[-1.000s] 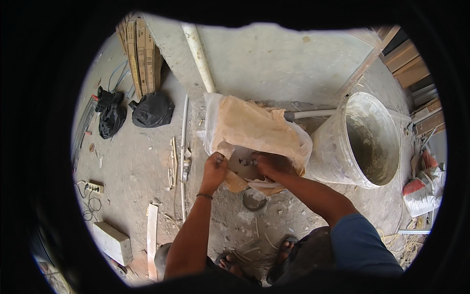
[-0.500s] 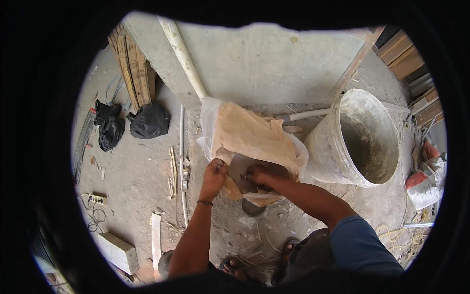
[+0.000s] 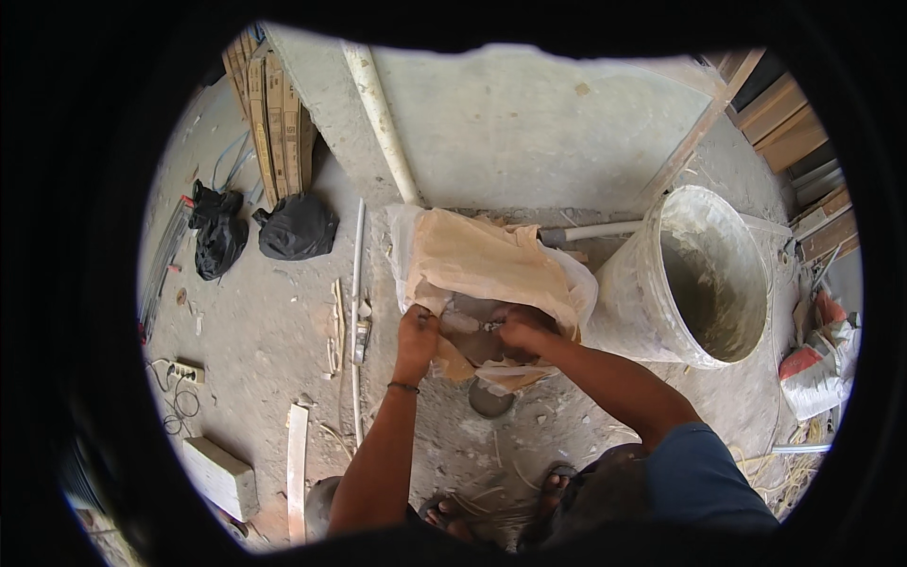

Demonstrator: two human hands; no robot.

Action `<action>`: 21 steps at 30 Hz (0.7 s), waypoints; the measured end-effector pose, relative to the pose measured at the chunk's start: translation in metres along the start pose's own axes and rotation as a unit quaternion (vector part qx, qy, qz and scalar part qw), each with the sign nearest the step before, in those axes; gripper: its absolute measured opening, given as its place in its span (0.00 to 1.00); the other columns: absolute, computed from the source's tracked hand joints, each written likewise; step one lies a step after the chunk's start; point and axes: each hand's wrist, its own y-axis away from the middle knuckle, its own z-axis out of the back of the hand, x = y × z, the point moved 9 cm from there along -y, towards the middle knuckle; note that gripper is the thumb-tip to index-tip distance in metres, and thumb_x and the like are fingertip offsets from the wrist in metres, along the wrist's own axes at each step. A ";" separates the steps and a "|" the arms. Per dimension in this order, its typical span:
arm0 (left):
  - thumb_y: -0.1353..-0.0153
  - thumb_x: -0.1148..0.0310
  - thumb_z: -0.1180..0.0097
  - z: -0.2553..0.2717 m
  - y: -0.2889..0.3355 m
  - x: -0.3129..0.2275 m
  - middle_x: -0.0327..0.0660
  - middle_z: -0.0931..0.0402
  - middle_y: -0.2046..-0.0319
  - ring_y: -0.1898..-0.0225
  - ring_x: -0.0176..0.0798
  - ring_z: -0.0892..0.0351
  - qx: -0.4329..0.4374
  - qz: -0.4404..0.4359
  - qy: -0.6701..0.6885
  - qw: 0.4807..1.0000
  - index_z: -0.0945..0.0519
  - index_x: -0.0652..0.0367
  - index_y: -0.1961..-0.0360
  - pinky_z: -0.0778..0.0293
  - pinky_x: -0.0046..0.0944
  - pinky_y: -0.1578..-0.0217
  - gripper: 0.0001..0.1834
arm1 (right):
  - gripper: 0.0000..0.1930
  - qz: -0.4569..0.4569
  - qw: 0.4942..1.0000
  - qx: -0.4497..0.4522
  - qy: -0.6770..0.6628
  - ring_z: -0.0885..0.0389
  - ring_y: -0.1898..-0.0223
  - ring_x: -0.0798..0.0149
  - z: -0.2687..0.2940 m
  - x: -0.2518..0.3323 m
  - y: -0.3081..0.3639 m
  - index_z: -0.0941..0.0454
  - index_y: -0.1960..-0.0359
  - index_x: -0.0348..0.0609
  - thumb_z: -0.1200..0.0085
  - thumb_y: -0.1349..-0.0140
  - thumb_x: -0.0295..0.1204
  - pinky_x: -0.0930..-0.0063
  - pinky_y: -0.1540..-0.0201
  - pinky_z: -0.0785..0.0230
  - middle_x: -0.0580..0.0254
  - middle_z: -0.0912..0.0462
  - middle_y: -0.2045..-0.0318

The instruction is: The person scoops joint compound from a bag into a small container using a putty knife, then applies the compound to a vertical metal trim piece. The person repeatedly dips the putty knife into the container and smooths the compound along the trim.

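Note:
A torn tan paper sack (image 3: 491, 248) with a whitish plastic layer lies on the floor in front of me, grey powder (image 3: 472, 304) showing through its opening. My left hand (image 3: 417, 333) is closed on the sack's torn left edge. Inside the opening, my right hand (image 3: 522, 331) is curled, fingers partly hidden; beside it shows a small pale thing (image 3: 490, 327) too unclear to name. Just below the sack's near edge sits a round grey object (image 3: 491, 401), partly covered by the torn paper.
A large whitish, crusted bucket (image 3: 628, 283) stands tilted close right of the sack. Behind are a wall (image 3: 539, 123) and a pipe (image 3: 380, 123). Leftward lie black bags (image 3: 297, 229), a thin white pipe (image 3: 357, 312), a power strip (image 3: 186, 371) and a pale block (image 3: 219, 477).
My right hand has shifted slightly right inside the sack, and a small pale thing now shows beside it. My left hand keeps its hold on the edge. The view has shifted slightly.

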 end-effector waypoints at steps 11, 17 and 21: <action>0.33 0.74 0.44 -0.014 0.004 0.035 0.43 0.21 0.71 0.69 0.36 0.22 -0.013 0.078 0.108 0.991 0.21 0.67 0.62 0.26 0.39 0.66 0.05 | 0.18 -0.115 0.992 -0.044 -0.042 0.16 0.43 0.44 0.058 0.018 0.036 0.13 0.50 0.41 0.38 0.42 0.26 0.60 0.38 0.26 0.44 0.14 0.46; 0.32 0.74 0.45 -0.016 0.001 0.039 0.42 0.21 0.71 0.69 0.34 0.23 -0.011 0.092 0.128 0.987 0.21 0.67 0.61 0.27 0.38 0.66 0.05 | 0.17 -0.059 0.992 -0.098 -0.051 0.16 0.45 0.46 0.096 0.047 0.074 0.13 0.49 0.39 0.36 0.40 0.27 0.59 0.41 0.25 0.44 0.14 0.48; 0.31 0.74 0.47 -0.018 -0.002 0.037 0.40 0.21 0.70 0.69 0.33 0.24 -0.023 0.099 0.172 0.980 0.21 0.67 0.60 0.27 0.38 0.67 0.06 | 0.16 -0.067 0.989 -0.085 -0.103 0.15 0.51 0.54 0.112 0.051 0.110 0.15 0.49 0.34 0.34 0.39 0.24 0.64 0.45 0.25 0.47 0.13 0.51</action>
